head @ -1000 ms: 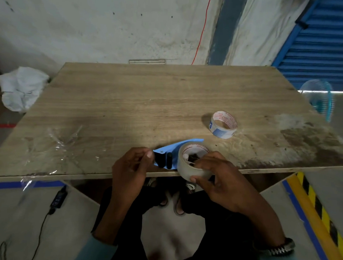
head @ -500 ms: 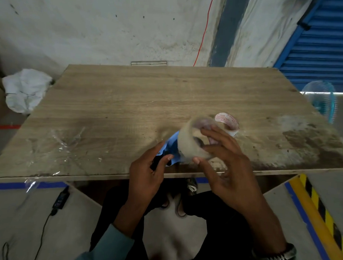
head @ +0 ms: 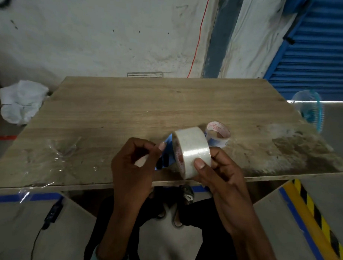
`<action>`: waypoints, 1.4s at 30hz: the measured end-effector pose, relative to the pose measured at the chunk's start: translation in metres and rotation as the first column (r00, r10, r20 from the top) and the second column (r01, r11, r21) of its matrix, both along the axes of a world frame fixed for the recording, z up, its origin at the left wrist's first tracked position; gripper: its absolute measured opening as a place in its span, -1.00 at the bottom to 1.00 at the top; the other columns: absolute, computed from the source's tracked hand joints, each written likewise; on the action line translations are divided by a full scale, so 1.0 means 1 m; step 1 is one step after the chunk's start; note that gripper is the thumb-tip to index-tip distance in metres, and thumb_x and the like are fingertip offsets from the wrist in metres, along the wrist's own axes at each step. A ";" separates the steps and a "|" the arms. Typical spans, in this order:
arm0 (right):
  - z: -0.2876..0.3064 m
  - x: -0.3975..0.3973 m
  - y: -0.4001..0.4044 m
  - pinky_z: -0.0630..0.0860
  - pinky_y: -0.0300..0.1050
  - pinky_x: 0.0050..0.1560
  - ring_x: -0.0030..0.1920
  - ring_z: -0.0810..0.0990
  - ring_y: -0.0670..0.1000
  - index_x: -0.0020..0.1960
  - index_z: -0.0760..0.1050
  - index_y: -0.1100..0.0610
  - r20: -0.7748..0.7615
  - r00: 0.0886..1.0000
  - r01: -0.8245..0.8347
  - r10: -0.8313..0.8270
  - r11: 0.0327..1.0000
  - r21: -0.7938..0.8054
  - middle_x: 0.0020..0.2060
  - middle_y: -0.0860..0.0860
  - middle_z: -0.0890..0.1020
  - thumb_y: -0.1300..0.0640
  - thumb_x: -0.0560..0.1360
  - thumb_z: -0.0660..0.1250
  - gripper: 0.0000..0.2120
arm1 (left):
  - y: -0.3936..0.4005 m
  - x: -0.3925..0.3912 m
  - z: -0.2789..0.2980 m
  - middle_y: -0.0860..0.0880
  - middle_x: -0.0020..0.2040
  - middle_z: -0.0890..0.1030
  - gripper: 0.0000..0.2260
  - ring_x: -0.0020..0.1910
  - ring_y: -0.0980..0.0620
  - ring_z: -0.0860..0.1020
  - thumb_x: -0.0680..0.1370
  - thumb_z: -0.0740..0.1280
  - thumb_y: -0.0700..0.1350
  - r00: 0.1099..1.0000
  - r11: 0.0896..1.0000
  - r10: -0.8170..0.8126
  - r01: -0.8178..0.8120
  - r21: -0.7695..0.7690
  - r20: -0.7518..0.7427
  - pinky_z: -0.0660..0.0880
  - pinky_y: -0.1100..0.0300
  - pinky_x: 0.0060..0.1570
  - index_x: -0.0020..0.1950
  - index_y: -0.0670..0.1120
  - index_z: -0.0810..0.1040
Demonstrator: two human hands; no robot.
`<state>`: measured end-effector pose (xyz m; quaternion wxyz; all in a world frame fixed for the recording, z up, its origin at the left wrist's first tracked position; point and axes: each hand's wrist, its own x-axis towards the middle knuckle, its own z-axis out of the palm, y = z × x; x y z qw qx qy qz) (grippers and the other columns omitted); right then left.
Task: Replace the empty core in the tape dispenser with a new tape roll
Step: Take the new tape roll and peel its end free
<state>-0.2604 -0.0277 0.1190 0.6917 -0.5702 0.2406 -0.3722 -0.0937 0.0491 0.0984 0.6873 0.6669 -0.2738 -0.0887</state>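
Observation:
My right hand (head: 221,182) grips the new clear tape roll (head: 192,152) by its rim and holds it on edge just above the table's front edge. The blue tape dispenser (head: 168,149) shows only as a sliver with a black part between the roll and my left hand (head: 134,167); most of it is hidden. The left hand's fingers are curled with the thumb pressed towards them, right beside the dispenser; whether they pinch anything is unclear. The empty core (head: 218,134), white with red print, lies on the table behind the roll.
The wooden table (head: 128,112) has crumpled clear film (head: 63,151) at its front left. A white bag (head: 22,101) lies on the floor at left and a blue fan (head: 309,109) stands at right. Yellow-black floor tape (head: 319,218) runs beside my legs.
My right hand lifted the roll off the dispenser and turned it from flat to on edge. My left hand rose alongside and curled its fingers. The camera view tilted up slightly.

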 end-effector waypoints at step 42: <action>0.034 0.014 0.032 0.75 -0.07 -0.15 0.00 0.80 0.14 0.03 0.78 0.13 0.189 0.981 -0.134 0.033 0.821 0.555 0.06 0.18 0.78 0.30 0.38 0.39 -0.71 | 0.037 -0.028 0.016 0.02 0.15 0.77 -0.63 0.19 -0.01 0.73 0.50 0.58 -0.26 0.928 0.925 -0.367 0.371 -0.085 0.058 0.64 0.01 0.23 0.29 -0.04 0.70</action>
